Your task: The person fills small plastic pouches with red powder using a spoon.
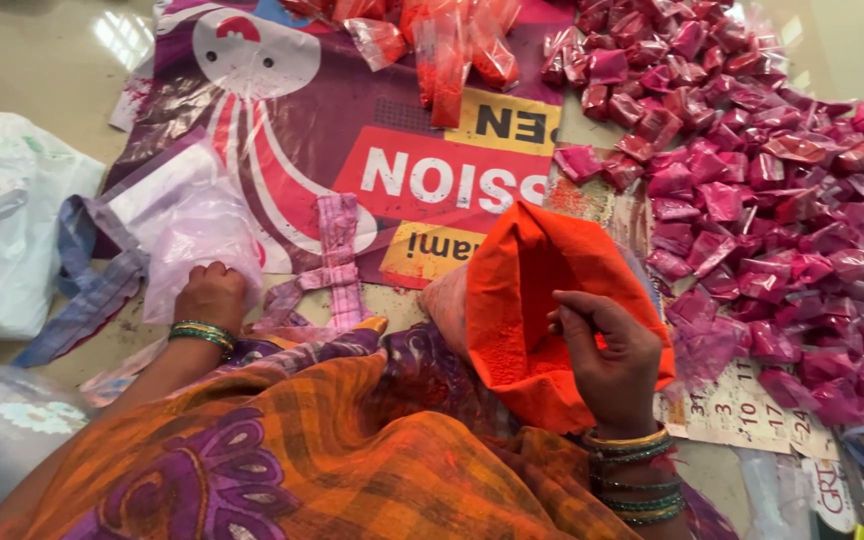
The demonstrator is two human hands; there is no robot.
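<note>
Two hands working among colour powder.
I see the right hand (607, 350) gripping the orange powder bag (532, 310), the left hand (212, 295) pinching a clear plastic bag (192, 235).

The orange bag (537, 300) hides the right hand's (607, 355) fingertips.

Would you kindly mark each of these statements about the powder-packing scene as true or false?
1. The right hand reaches into an open bag of orange powder. True.
2. The left hand lifts a filled pink packet. False: it rests on a clear empty plastic bag.
3. The heap of pink powder packets lies right of the orange bag. True.
4. The orange-red packets lie beside the left hand. False: they lie at the top, on the printed banner.
</note>
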